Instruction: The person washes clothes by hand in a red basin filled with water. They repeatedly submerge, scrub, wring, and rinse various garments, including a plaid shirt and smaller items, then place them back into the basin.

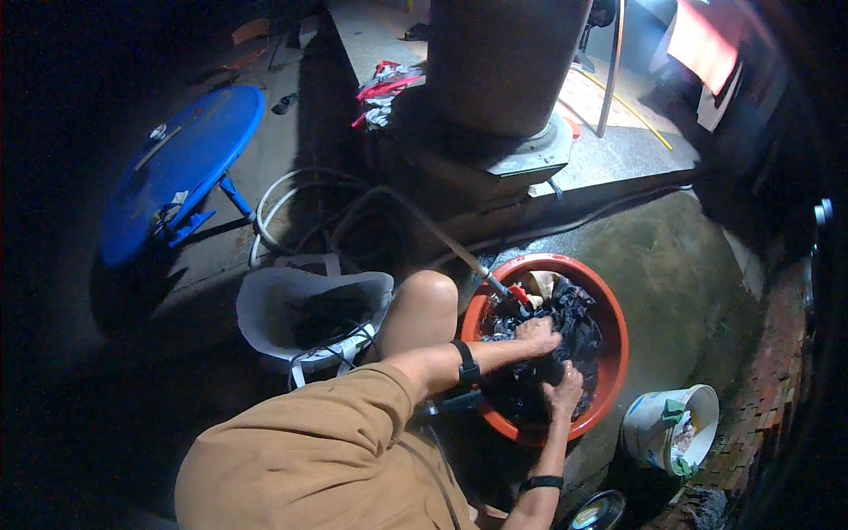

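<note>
An orange-red plastic basin (618, 353) stands before me, full of wet dark clothes (574, 309). Inside it, my left hand (537, 337) is closed around a bunch of dark cloth. Just below and to the right, my right hand (565, 389) grips the same dark fabric, fingers curled in. How the cloth runs between the two fists is hard to make out. A hose end with a red-handled tap (519, 294) hangs over the basin's upper left rim, beside a pale beige piece of cloth (541, 284).
A white bucket (649, 433) with green-edged cloth stands at the lower right, near a brick wall (777, 371). Left of my knee sits an open white bag (265, 309). Hoses (265, 221) loop across the floor. Farther off are a blue round table (185, 168) and a large cylindrical tank (503, 62).
</note>
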Available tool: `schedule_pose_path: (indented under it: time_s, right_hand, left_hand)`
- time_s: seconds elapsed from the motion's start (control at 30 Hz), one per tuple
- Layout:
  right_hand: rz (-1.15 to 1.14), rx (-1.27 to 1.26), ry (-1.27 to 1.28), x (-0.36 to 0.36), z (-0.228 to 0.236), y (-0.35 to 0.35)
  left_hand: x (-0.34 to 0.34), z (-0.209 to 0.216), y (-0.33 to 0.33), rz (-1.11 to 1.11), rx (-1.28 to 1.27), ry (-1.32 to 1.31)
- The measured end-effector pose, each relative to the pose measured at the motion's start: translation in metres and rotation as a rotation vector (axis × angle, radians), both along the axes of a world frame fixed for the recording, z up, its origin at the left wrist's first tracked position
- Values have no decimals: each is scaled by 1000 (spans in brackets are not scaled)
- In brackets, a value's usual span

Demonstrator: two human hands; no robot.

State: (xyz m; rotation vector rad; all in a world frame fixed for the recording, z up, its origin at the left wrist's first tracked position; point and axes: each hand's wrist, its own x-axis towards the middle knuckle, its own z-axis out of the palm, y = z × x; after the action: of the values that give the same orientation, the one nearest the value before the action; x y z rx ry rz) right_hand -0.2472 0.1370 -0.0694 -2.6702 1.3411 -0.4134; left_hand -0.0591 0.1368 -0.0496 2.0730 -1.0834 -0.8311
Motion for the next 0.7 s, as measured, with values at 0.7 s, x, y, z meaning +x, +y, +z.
schedule_pose_path:
  time_s: [0.7]
  right_hand:
    - [-442, 127, -55, -19, -18, 28]
  left_hand:
    - [-17, -27, 0, -878, 19, -532]
